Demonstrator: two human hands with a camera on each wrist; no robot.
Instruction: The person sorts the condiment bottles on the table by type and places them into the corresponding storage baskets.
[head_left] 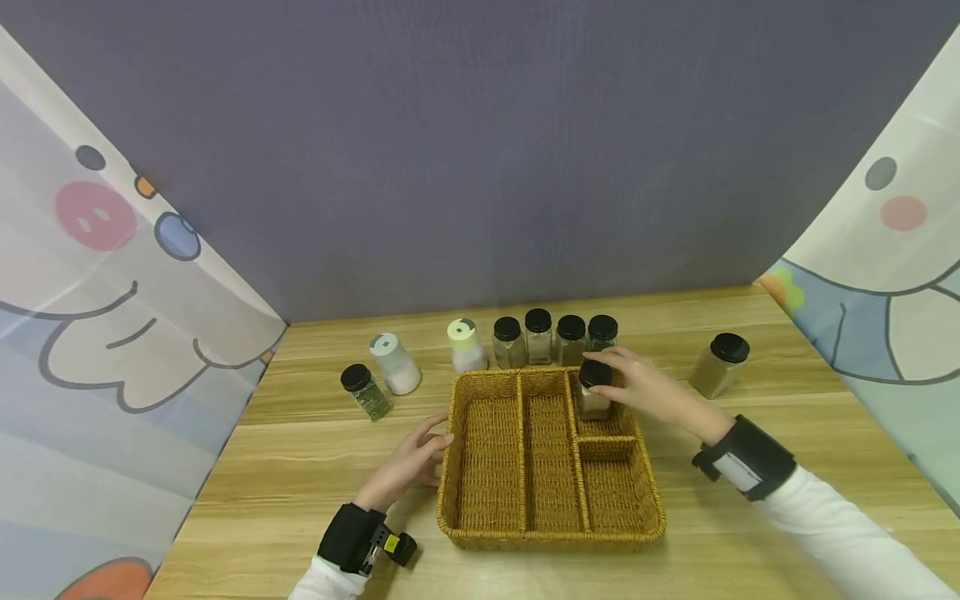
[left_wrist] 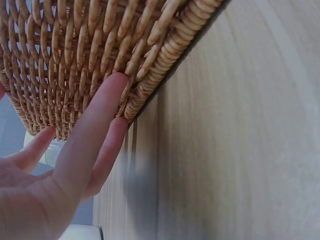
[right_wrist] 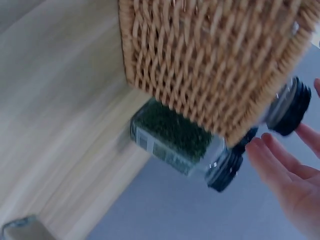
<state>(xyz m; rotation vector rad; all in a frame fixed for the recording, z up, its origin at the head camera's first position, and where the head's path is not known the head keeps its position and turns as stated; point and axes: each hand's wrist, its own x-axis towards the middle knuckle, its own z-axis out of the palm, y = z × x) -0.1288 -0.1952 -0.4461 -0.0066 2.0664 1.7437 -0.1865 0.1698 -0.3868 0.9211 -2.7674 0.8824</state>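
my right hand (head_left: 651,385) pinches a clear jar (head_left: 595,405) by its black lid, thumb & fingers curled around the top, in the back-right comp. of a four-part wicker basket (head_left: 555,543). my left hand (head_left: 408,462), fingers loosely extended & holding nothing, rests its fingertips vs. the outside of the left wall.

step in hand, imo: settling the jar into that comp.; can't tell if its base touches the bottom. next move prob. calls for keeping it upright, clear of rim & divider, then an even release, w/ light pressure at left so the basket doesn't slide.

basket is honey-brown, loops of strand woven tight, w/ a thick corded rim & rounded front corners. jar looks straight-sided, glass or plastic (can't tell which), contents pale. just behind the basket, a row of four black-lidded jars (head_left: 538,343); the right-wrist view shows one of them, a squared herb jar (right_wrist: 172,132), packed w/ dark green flakes & labeled on one side.

also on the pale wood-grain surface (head_left: 322,475): two tapered white shakers (head_left: 401,375), one capped lt. blue, the other yellow-green; a green-flecked jar (head_left: 369,396) at far left; & a tan-filled jar (head_left: 712,373) off to the right, well apart.
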